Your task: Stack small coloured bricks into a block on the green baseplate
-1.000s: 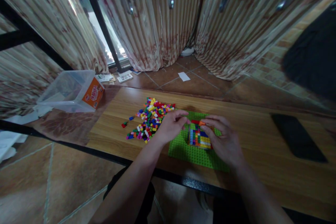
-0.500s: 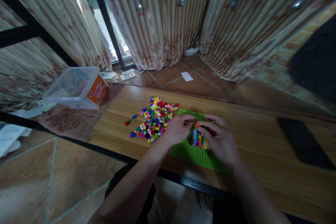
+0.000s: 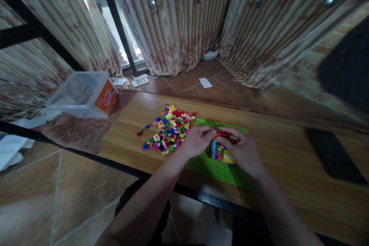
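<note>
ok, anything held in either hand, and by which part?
Can't tell: left hand and right hand are close to red bricks at the far side of the brick build; any grip is too small to see.

Both your forearms are bare, your left forearm (image 3: 157,190) and your right forearm (image 3: 278,198) alike, with the skin uncovered as far as the lower edge of the view. Each is broad and rounded towards the elbow and tapers smoothly to a narrower wrist. Your left hand (image 3: 197,141) and right hand (image 3: 243,152) are ungloved, with slender fingers; your nails are too small to make out. Lower down, you wear black clothing (image 3: 129,196) over your legs, plain and matt where it shows beside your left forearm. Its cut and any seams are lost in shadow.
</note>
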`<state>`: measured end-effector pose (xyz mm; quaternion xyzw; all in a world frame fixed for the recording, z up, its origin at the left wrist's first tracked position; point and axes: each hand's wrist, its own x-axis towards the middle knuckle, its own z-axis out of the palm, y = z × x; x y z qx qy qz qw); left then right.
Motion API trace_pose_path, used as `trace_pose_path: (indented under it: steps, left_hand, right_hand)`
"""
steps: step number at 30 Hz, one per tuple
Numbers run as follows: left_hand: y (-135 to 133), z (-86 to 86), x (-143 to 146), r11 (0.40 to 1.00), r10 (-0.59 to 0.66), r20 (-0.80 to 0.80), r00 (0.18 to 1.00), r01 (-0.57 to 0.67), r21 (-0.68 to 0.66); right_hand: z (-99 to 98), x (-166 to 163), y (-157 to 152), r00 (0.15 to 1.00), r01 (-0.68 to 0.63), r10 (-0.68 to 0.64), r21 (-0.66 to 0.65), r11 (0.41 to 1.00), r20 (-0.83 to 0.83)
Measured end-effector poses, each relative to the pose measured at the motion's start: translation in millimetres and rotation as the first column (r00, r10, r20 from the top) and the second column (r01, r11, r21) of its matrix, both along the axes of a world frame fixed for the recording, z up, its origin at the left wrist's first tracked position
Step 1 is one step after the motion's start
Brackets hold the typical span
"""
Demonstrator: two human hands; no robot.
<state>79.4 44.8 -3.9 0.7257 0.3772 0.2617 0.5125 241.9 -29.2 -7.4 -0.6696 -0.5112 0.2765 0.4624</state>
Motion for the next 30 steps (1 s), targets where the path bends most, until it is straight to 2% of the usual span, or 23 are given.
trace_pose_path:
  steps: [3,6,13,17,22,30]
  left_hand:
    - [-0.8,-2.4,2.5,0.998,0.031,0.061,0.998,-0.028,-0.05]
    - [-1.6,-4.4,6.1,0.995,0.077,0.086,0.993,-0.07,-0.077]
    - [-2.7,-1.0,13.9,0.979,0.171,0.069,0.983,-0.162,-0.125]
    - [-3.9,-1.4,16.5,0.971,0.2,0.073,0.977,-0.187,-0.15]
    - [-5.6,0.8,14.2,0.975,0.192,-0.002,0.981,-0.191,-0.112]
    - [-5.1,9.5,5.7,0.997,0.082,-0.091,0.992,-0.081,0.013]
  right_hand:
    - [1.2,-0.5,2.5,0.991,0.008,-0.019,-0.086,0.996,-0.132]
    - [1.6,-1.4,4.7,0.98,0.009,-0.029,-0.101,0.995,-0.195]
    - [-0.2,-0.9,5.7,0.981,-0.002,-0.013,-0.074,0.997,-0.193]
    - [1.3,-0.5,4.7,0.988,-0.006,-0.01,-0.1,0.995,-0.156]
    - [2.3,1.3,4.1,0.985,-0.013,-0.013,-0.145,0.989,-0.171]
    - [-4.5,8.1,2.3,0.991,0.039,-0.069,-0.247,0.968,-0.113]
